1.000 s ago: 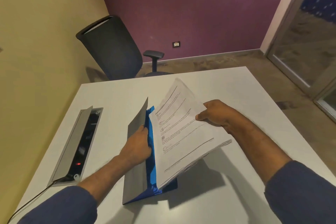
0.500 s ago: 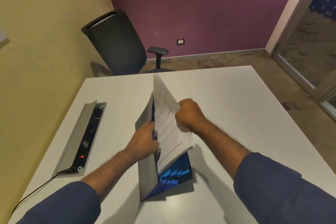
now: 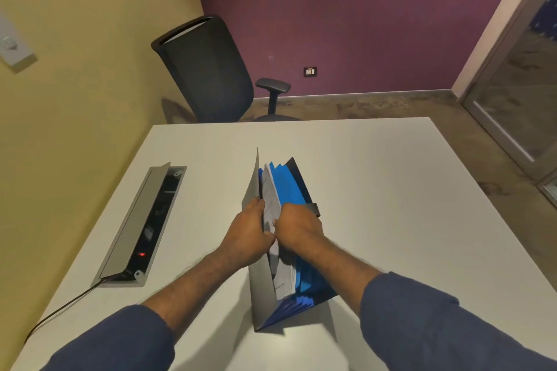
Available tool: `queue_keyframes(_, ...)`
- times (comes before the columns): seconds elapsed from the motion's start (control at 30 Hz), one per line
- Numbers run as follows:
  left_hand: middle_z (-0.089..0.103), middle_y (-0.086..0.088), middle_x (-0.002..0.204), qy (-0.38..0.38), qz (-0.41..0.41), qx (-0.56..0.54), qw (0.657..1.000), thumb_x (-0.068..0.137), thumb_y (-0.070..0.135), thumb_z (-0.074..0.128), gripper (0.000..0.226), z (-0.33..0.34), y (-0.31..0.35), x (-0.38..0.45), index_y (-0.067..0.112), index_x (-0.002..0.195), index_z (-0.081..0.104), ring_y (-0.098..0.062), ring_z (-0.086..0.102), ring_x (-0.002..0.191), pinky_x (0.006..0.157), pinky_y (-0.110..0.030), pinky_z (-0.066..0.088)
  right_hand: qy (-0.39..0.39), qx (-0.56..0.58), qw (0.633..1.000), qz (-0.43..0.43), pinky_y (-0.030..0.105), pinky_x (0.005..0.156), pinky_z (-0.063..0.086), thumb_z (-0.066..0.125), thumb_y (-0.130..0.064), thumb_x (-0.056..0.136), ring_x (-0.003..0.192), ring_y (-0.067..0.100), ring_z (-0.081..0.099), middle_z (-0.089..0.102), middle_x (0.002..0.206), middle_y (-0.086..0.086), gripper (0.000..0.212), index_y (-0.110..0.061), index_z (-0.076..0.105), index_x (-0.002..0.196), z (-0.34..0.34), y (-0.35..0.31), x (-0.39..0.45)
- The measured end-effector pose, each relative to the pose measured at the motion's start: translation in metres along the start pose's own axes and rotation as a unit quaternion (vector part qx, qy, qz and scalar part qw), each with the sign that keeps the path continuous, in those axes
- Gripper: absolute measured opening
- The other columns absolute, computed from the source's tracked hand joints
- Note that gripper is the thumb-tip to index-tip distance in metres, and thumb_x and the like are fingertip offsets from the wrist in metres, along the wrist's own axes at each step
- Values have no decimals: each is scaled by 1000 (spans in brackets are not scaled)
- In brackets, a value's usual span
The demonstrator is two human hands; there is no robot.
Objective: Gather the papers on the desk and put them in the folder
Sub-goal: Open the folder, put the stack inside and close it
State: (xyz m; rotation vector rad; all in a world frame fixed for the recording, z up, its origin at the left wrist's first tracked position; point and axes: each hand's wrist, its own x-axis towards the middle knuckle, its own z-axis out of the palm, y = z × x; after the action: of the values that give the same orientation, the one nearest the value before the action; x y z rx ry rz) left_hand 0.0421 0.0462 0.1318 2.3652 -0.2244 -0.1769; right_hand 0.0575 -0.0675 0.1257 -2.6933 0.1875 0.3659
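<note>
On the desk (image 3: 376,190), both hands' grips pinch papers (image 3: 272,205) inside the folder (image 3: 289,187).

Open cable box (image 3: 141,226) set in desk's (image 3: 391,190) left edge, red light lit; black office chair (image 3: 208,72) beyond far edge; wall socket (image 3: 309,71).

Two bare hands, left hand (image 3: 247,232) and right hand (image 3: 297,229), no rings, watch or gloves visible. Forearms bare and hairy up to about mid-forearm. Dark navy long sleeves: left sleeve (image 3: 120,340), right sleeve (image 3: 446,325), pushed up, plain fabric, soft folds, no cuffs, buttons or markings showing.
</note>
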Motion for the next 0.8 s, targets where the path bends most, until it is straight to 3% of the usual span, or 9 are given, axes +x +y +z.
queue_keyframes(0.1, 52, 9, 123, 5, -3, 9, 1000, 86, 16, 71, 59, 1, 1, -2, 14, 140, 46, -6, 52, 107, 84, -18, 44, 29, 31, 999, -26, 31, 64, 48, 51, -44, 96, 88, 22, 65, 68, 101, 5, 34, -14, 61, 108, 3, 10, -1)
queue_keyframes(0.23, 54, -3, 126, -16, -10, 17, 1000, 88, 12, 67, 52, -2, -3, 0, 15, 135, 46, -18, 57, 114, 74, -17, 51, 149, 12, 986, -73, 33, 67, 48, 51, -37, 90, 85, 23, 59, 64, 101, 5, 29, -17, 57, 111, 0, 36, 5)
queue_keyframes(0.3, 54, -3, 123, -20, -18, 17, 999, 88, 14, 68, 48, -3, -5, 1, 16, 132, 47, -18, 57, 112, 66, -16, 51, 128, -21, 990, -57, 37, 75, 47, 55, -36, 83, 95, 25, 52, 56, 109, 7, 43, -18, 53, 121, -1, 52, 11)
queue_keyframes(0.37, 54, -2, 122, -24, -20, 17, 999, 89, 15, 68, 46, -3, -7, 1, 17, 131, 48, -15, 56, 112, 59, -11, 47, 125, -23, 992, -17, 40, 81, 47, 60, -48, 79, 103, 27, 48, 49, 116, 8, 58, -19, 47, 127, 1, 69, 16)
queue_keyframes(0.47, 55, 0, 120, -29, -10, 18, 999, 88, 13, 67, 45, -1, -10, 1, 17, 130, 50, -14, 58, 110, 57, -8, 45, 160, 51, 985, 45, 42, 83, 48, 63, -57, 77, 108, 28, 46, 45, 120, 8, 69, -20, 43, 131, 8, 89, 20)
queue_keyframes(0.57, 56, 1, 121, -45, 8, 26, 999, 88, 16, 69, 47, 4, -11, -2, 20, 131, 50, -11, 57, 110, 61, -5, 41, 153, 112, 977, 98, 43, 83, 50, 68, -44, 80, 110, 31, 48, 41, 125, 10, 65, -18, 41, 134, 18, 105, 24)
queue_keyframes(0.67, 53, 1, 133, -56, 13, 41, 998, 88, 19, 68, 52, 16, -9, -6, 18, 136, 48, -11, 55, 118, 80, -10, 41, 94, 193, 963, 164, 37, 77, 51, 69, -23, 82, 96, 31, 58, 43, 127, 14, 56, -10, 45, 131, 31, 120, 26)
queue_keyframes(0.73, 51, -1, 139, -59, 14, 51, 997, 88, 16, 65, 54, 27, -6, -8, 15, 138, 47, -13, 54, 122, 89, -14, 35, 75, 217, 956, 182, 34, 69, 51, 66, -9, 80, 87, 31, 62, 57, 113, 15, 34, -3, 58, 113, 39, 128, 23)
queue_keyframes(0.8, 51, 0, 140, -70, 21, 49, 996, 88, 14, 63, 51, 41, -2, -9, 16, 137, 48, -9, 54, 120, 91, -14, 36, 60, 254, 946, 194, 39, 68, 56, 58, 3, 76, 81, 32, 66, 66, 83, 11, 14, 1, 66, 87, 47, 136, 19)
